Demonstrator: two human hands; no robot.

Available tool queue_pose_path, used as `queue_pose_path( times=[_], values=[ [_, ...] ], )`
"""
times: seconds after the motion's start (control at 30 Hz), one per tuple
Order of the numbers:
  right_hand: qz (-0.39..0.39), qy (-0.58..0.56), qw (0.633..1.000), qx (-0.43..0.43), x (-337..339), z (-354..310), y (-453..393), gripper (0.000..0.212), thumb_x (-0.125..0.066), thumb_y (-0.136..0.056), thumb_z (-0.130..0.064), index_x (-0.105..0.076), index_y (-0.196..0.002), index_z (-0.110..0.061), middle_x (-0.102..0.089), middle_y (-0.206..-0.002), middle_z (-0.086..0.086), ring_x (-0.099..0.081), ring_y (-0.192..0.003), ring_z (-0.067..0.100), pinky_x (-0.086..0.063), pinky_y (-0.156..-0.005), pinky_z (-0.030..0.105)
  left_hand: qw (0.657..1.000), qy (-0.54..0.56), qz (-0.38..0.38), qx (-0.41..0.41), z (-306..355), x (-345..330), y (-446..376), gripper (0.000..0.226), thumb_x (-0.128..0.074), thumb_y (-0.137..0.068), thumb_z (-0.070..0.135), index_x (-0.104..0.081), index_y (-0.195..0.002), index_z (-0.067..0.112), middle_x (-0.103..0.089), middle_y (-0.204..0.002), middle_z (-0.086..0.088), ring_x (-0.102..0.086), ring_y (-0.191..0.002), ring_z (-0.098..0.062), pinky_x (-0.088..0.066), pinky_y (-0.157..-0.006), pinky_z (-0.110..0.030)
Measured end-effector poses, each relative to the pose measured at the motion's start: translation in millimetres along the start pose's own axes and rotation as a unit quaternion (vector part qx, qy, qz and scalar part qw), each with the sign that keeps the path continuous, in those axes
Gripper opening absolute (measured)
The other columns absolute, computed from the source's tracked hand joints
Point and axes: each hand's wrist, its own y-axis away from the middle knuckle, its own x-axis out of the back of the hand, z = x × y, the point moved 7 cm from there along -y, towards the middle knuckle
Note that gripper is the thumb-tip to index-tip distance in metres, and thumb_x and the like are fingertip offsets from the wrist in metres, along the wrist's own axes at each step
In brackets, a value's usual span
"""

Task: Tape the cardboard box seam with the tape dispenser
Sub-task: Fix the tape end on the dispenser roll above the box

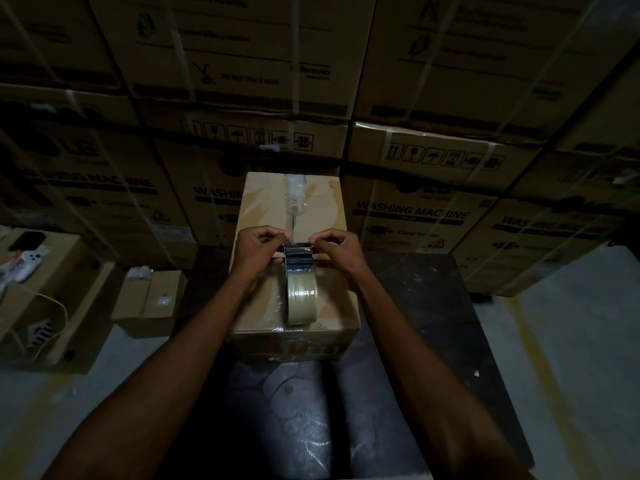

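Head view looks down on a cardboard box [294, 258] standing on a dark counter [433, 306], dead centre. The tape dispenser [300, 271] lies along the box's top seam [293, 225], its tan roll toward six o'clock and its black head toward twelve. Both hands meet at that head. The left hand [258, 249], at nine o'clock of the dispenser, has its fingers curled almost closed, thumb and fingertips pinched at the left corner of the head. The right hand [337, 249], at three o'clock, is curled the same way and pinches the right corner. Whether they grip the clear tape end or the dispenser's edge, I cannot tell in this dim light. Beyond the hands, toward twelve o'clock, a wrinkled strip of clear tape [294, 195] already lies on the seam. Stacked washing machine cartons [415, 216] wall the far side. At nine o'clock, on the pale floor [571, 341], sit a small open carton [149, 299] and a larger one [45, 299].
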Motion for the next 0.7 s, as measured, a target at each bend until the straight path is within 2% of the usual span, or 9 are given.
queue_pose_path(
  times=[0.13, 0.3, 0.43, 0.53, 0.7],
  values=[
    [-0.006, -0.015, 1.0, -0.013, -1.7, -2.9, -0.3, 0.016, -0.067, -0.097, -0.017, -0.078, -0.099, -0.005, -0.078, -0.101, 0.008, -0.075, -0.091, 0.019, -0.065, -0.077, 0.036, 1.0, 0.007, -0.002, 0.011, -2.3, 0.4, -1.9, 0.013, -0.079, -0.095, 0.016, -0.082, -0.098, 0.004, -0.084, -0.097, -0.009, -0.081, -0.096, -0.027, -0.068, -0.077, -0.042],
    [0.008, 0.008, 1.0, 0.024, -3.5, -6.1, -1.0, 0.009, -0.074, -0.094, -0.007, -0.074, -0.096, 0.002, -0.075, -0.094, 0.007, -0.075, -0.081, 0.014, -0.063, -0.066, 0.028, 1.0, 0.014, -0.01, 0.013, -0.6, -3.3, -0.4, 0.012, -0.078, -0.096, 0.017, -0.082, -0.097, 0.006, -0.085, -0.095, -0.006, -0.081, -0.097, -0.026, -0.067, -0.074, -0.038],
    [0.012, -0.005, 0.999, 0.031, -4.1, -7.0, -1.5, 0.002, -0.074, -0.093, -0.004, -0.075, -0.092, -0.003, -0.074, -0.092, 0.007, -0.074, -0.081, 0.014, -0.065, -0.068, 0.03, 0.999, 0.014, -0.015, 0.025, -0.5, -4.1, -1.3, 0.014, -0.079, -0.096, 0.021, -0.082, -0.098, 0.007, -0.085, -0.097, -0.005, -0.081, -0.095, -0.022, -0.066, -0.07, -0.03],
    [0.017, -0.009, 0.999, 0.033, -4.5, -5.9, -1.4, 0.002, -0.074, -0.092, -0.002, -0.075, -0.092, -0.001, -0.075, -0.093, 0.008, -0.073, -0.082, 0.014, -0.064, -0.066, 0.027, 0.998, 0.029, -0.027, 0.04, -3.3, -3.4, -2.4, 0.014, -0.08, -0.094, 0.024, -0.082, -0.099, 0.01, -0.085, -0.099, -0.004, -0.081, -0.095, -0.021, -0.066, -0.075, -0.036],
    [0.025, -0.014, 0.999, 0.022, -4.5, -2.9, -4.9, 0.009, -0.073, -0.092, -0.001, -0.074, -0.098, 0.005, -0.075, -0.098, 0.014, -0.073, -0.085, 0.018, -0.065, -0.069, 0.03, 0.996, 0.043, -0.041, 0.073, -7.5, -2.7, -2.6, 0.022, -0.084, -0.091, 0.028, -0.084, -0.104, 0.011, -0.085, -0.1, -0.001, -0.079, -0.088, -0.014, -0.065, -0.069, -0.033]
  ],
)
